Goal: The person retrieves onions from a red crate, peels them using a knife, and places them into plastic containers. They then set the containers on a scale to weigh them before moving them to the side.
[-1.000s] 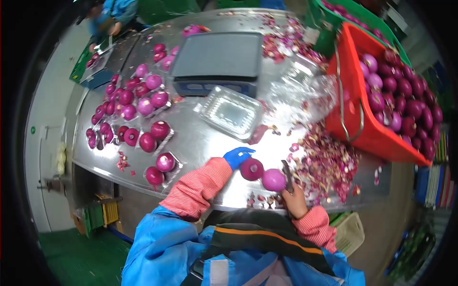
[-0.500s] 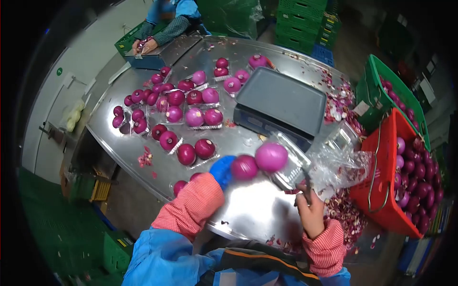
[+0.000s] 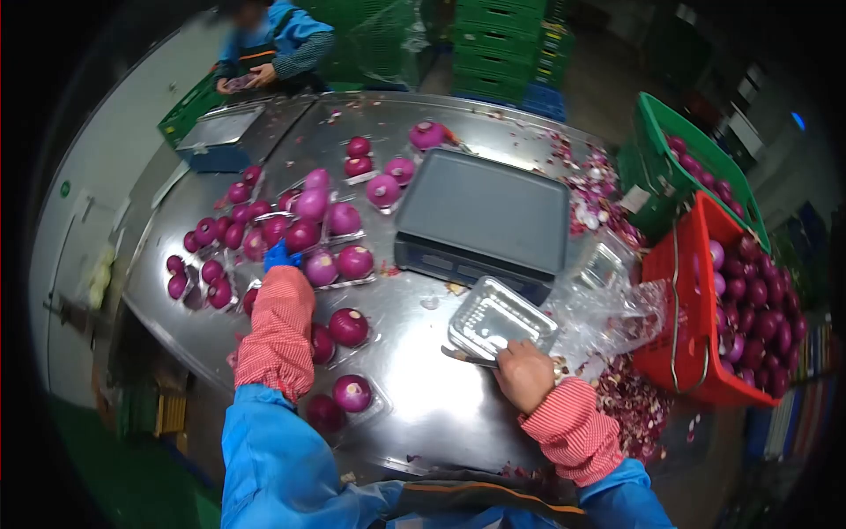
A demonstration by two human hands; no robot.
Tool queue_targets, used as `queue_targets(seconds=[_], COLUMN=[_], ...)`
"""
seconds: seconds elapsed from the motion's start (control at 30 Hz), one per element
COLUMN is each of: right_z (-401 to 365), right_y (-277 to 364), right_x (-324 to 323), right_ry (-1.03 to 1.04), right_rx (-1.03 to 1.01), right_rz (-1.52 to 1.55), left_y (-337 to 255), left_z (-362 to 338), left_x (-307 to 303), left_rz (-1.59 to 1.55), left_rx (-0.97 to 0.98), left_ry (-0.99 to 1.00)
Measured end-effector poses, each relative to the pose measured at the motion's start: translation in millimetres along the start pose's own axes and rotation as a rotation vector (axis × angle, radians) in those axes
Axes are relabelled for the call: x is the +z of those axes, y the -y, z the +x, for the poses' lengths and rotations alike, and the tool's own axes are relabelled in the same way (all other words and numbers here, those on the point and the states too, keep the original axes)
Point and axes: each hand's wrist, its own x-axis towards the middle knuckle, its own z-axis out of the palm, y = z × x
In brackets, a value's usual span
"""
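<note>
Hands apart: the left hand (image 3: 280,256), blue-gloved, reaches far left among packed onions (image 3: 304,236) on the table (image 3: 423,406), grip hidden. The right hand (image 3: 524,375) curls closed on the near rim of the empty tray (image 3: 500,322), which lies straight ahead, just before the scale (image 3: 480,220).

left hand (image 3: 280,257): grip hidden among onions (image 3: 304,236), left centre | scale (image 3: 483,216) readout: too small | red crate (image 3: 696,353): cut off, right edge

A grey scale (image 3: 483,212) was set on the steel table (image 3: 441,414); a red crate (image 3: 663,344) and a green crate (image 3: 648,163) were stood rightward, peelings (image 3: 630,410) scattered nearby.
</note>
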Motion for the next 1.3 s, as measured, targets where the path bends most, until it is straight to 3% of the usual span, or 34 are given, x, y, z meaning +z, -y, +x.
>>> queue_targets(seconds=[0.03, 0.23, 0.27, 0.37, 0.4, 0.43, 0.6, 0.77, 0.87, 1.03, 1.17, 1.3], right_z=[-1, -5, -7, -10, -12, -16, -16, -17, -29, -91, -181, -246], right_y=[-1, 2, 2, -3, -1, -1, -5, -9, -12, -27, -48, -70], right_x=[4, 3, 3, 15, 28, 33, 31, 27, 3, -49, -58, -18], right_ry=[-0.041, -0.215, -0.228, -0.207, -0.168, -0.124, -0.254, -0.269, -0.411, -0.684, -0.513, -0.328], right_rx=[0.009, 0.073, 0.082, 0.097, 0.141, 0.193, 0.111, 0.113, 0.024, -0.058, 0.085, 0.115], right_rz=[0.007, 0.049, 0.053, 0.030, -0.019, -0.072, -0.006, 0.108, 0.061, 0.078, 0.144, 0.218], left_y=[8, 6, 15, 17, 22, 17, 15, -11, -36, -89, -99, -79], left_z=[7, 3, -1, 3, 2, -24, -79, -151, -196, -310, -435, -550], left_x=[0, 1, -1, -15, -16, -11, -15, 23, 63, 174, 288, 408], left_rz=[-0.038, -0.116, -0.027, 0.031, 0.043, 0.004, 0.043, 0.204, 0.277, 0.366, 0.333, 0.343], left_rx=[0.014, -0.334, -0.221, -0.371, -0.218, -0.087, -0.071, -0.015, 0.098, 0.289, 0.540, 0.795], left_ry=[-0.032, -0.151, -0.149, -0.185, -0.220, -0.117, 0.011, 0.102, 0.197, 0.656, 1.095, 1.463])
